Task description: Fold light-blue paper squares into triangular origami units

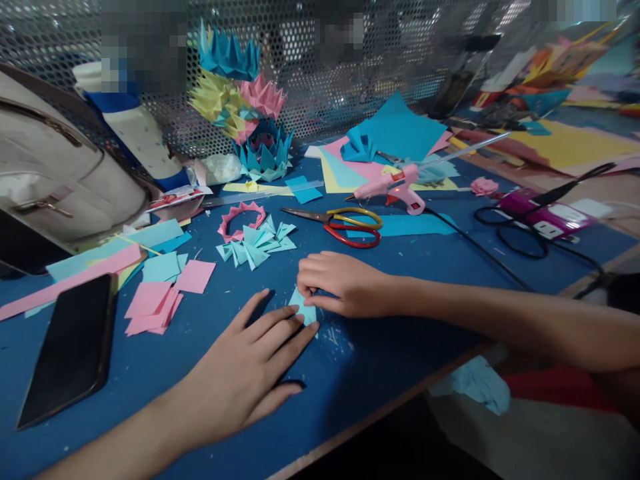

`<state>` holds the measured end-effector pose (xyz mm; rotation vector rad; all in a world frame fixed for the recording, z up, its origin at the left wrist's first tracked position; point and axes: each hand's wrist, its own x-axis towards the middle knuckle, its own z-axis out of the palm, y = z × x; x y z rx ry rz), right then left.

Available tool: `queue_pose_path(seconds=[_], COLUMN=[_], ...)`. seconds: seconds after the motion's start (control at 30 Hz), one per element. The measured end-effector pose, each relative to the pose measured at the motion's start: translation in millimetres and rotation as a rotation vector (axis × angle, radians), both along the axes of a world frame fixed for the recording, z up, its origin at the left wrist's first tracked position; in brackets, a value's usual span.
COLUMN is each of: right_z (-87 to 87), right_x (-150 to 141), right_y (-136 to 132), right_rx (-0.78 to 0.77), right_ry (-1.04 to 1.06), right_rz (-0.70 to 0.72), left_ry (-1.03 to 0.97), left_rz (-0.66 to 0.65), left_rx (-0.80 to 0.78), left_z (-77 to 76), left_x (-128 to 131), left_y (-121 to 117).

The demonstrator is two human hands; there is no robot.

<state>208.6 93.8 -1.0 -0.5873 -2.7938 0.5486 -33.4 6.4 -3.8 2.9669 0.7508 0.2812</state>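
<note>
A small light-blue paper piece [306, 313] lies on the blue table, partly covered by both hands. My left hand [255, 357] is spread flat, its middle fingertips resting on the paper. My right hand [345, 283] has its fingers curled together at the paper's upper edge; whether they pinch it is partly hidden. Just beyond sit several folded light-blue paper pieces [257, 245] and a pink folded-paper ring [243, 222]. Scissors [350, 223] with one yellow and one red handle lie behind my right hand.
A pink glue gun [395, 187] trails its cord to the right. Pink paper squares [155, 307] and a phone [70, 353] lie left. Paper flowers [240, 93] stand by the perforated metal panel. A bag [55, 160] and bottle [135, 127] fill the back left.
</note>
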Motion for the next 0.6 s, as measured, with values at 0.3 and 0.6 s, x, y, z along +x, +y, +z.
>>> queue_pose_path(seconds=[0.3, 0.6], right_z=[-4.6, -7.2], right_x=[0.0, -0.1], right_y=[-5.5, -8.8], right_rx=[0.109, 0.182], right_ry=[0.008, 0.015], right_rz=[-0.035, -0.051], left_ry=[0.02, 0.001], left_rz=[0.005, 0.004], left_rx=[-0.008, -0.02], left_z=[2.3, 2.4], left_x=[0.4, -0.2], left_y=[-1.0, -0.9])
